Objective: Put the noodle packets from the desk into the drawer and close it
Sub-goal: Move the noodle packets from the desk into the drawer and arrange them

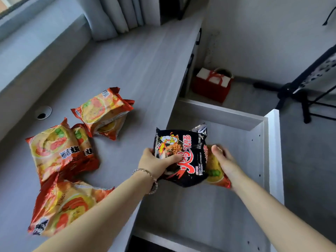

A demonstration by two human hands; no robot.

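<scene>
**Noodle packets: two in hand over the open drawer, the rest on the desk**

Item 1: black noodle packet (181, 153), held over the open drawer (243, 140), tilted. The left hand (154, 160) has its grip closed on the packet's left edge, thumb across the front.

Item 2: orange noodle packet (216, 171), just behind and to the right of the black one, mostly hidden by it. The right hand (225, 160) clasps it from the right side, thumb on top.

Items 3 to 5: three clusters of orange packets on the desk (138, 70), well apart from the drawer: far one (103, 113), middle one (61, 150), near one (67, 204). How many packets each holds cannot be told.

Handling note, as a judgement: the drawer floor looks bare, so lower both packets flat towards its far corner before letting go, leaving room in front for the rest. The wrappers look slippery and crushable, so a light grip suits them. Closing comes last.
</scene>
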